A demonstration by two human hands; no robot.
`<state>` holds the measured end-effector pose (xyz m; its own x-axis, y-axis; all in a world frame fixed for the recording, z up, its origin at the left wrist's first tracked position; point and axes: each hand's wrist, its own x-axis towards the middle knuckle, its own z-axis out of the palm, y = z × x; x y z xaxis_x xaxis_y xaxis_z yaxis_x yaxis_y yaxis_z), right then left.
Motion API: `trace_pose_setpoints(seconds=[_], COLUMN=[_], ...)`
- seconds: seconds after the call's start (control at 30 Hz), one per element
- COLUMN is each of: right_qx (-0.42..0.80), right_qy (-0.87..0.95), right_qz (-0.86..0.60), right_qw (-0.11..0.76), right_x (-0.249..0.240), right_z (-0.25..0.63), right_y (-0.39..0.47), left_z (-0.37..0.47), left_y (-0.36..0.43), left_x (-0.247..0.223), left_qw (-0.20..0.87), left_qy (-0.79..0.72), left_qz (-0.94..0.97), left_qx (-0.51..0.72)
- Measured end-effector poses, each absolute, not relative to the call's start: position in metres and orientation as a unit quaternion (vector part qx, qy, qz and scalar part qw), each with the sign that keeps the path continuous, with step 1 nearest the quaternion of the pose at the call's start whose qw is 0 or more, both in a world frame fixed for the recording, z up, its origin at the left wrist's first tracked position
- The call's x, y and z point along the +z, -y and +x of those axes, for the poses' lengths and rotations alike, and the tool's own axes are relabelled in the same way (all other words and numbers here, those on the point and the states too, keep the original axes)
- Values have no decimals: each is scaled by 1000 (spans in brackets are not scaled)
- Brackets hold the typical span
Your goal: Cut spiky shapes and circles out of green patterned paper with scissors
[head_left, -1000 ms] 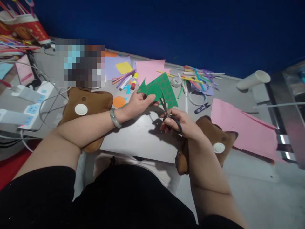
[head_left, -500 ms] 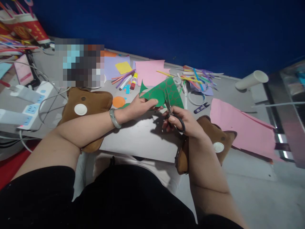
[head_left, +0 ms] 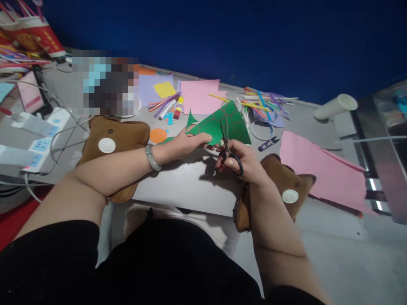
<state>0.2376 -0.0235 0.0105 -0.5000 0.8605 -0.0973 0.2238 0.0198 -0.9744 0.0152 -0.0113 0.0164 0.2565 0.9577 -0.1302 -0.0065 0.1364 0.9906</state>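
Note:
My left hand (head_left: 187, 142) pinches a green patterned sheet (head_left: 237, 120) by its lower left part, thumb on top. Black-handled scissors (head_left: 226, 146) are gripped in my right hand (head_left: 243, 159), their blades pointing up across the sheet. A curved edge runs along the sheet's plain green part, and a pointed green tip stands up near my left fingers. Under my hands a shadow falls on the white table (head_left: 187, 186). An orange paper circle (head_left: 158, 135) lies left of my left hand.
Brown cushions (head_left: 125, 135) lie under both forearms. Beyond the hands are a glue stick (head_left: 178, 107), markers, pink paper (head_left: 200, 95), a tape roll and colored sticks (head_left: 263, 103). Purple snips (head_left: 269, 144) and a pink sheet (head_left: 321, 169) lie right; a power strip (head_left: 47, 140) is left.
The green sheet's right part has swung slightly to the right and down. My right hand with the scissors has shifted a little left, and the blades look more upright.

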Motion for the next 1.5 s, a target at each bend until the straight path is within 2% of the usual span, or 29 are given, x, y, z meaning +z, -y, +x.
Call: trace_pose_setpoints(seconds=[1.17, 1.5], right_qx=[540, 539], right_qy=[641, 640], right_qz=[-447, -444], right_qw=[313, 321], right_x=[4, 5], right_z=[238, 239], right_y=[25, 25], left_z=[16, 15], left_y=[14, 14], left_x=[20, 25], left_qw=[627, 618], left_qy=[-459, -403], left_qz=[501, 534], left_qx=[382, 413])
